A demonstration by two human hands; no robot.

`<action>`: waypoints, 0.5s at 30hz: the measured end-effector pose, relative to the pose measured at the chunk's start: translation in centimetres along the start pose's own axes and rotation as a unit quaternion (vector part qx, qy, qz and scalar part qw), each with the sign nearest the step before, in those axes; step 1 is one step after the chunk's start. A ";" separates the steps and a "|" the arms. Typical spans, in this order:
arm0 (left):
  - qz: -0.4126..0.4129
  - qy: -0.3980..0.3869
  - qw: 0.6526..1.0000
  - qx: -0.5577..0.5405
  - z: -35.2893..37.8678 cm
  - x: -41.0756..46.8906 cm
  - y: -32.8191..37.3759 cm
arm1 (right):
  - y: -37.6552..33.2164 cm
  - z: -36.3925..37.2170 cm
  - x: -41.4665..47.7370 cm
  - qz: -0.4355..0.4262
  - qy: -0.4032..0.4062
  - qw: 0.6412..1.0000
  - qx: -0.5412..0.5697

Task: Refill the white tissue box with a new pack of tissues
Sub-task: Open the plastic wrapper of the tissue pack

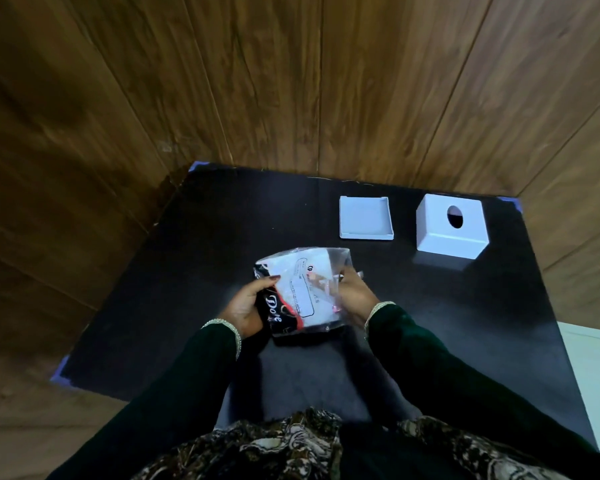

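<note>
A clear plastic pack of white tissues [303,289] with black and red print is held above the middle of the black table [187,271]. My left hand [248,308] grips its left side. My right hand [355,294] grips its right edge, fingers partly behind the plastic. At the back right stands the white tissue box cover [451,226], its oval hole facing up. To its left lies the flat white base tray [366,218] of the box, holding nothing.
Wooden panel walls close in behind and on both sides of the table. Purple tape marks the table corners [59,375]. A pale surface [593,375] shows past the table's right edge. My dark sleeves and patterned clothing fill the foreground.
</note>
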State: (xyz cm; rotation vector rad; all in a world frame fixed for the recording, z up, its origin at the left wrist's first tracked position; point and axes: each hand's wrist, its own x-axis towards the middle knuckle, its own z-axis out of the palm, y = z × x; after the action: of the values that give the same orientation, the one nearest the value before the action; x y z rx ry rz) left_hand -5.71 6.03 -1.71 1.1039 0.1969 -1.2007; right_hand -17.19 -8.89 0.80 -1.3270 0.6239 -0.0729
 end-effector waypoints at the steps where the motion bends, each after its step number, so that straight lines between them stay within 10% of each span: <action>1: -0.001 -0.010 1.000 -0.014 -0.1 -0.2 0.0 | -0.3 0.1 -0.1 0.033 -0.038 0.998 0.029; 15: 0.036 -0.008 0.999 0.025 1.7 0.2 0.0 | -1.1 1.9 0.0 0.043 -0.039 0.998 0.002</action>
State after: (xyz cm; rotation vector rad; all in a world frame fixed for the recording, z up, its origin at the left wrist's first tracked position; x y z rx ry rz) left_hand -6.31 4.63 -1.04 1.1364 0.1143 -1.1546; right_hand -15.96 -7.50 2.03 -1.2910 0.6130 0.0465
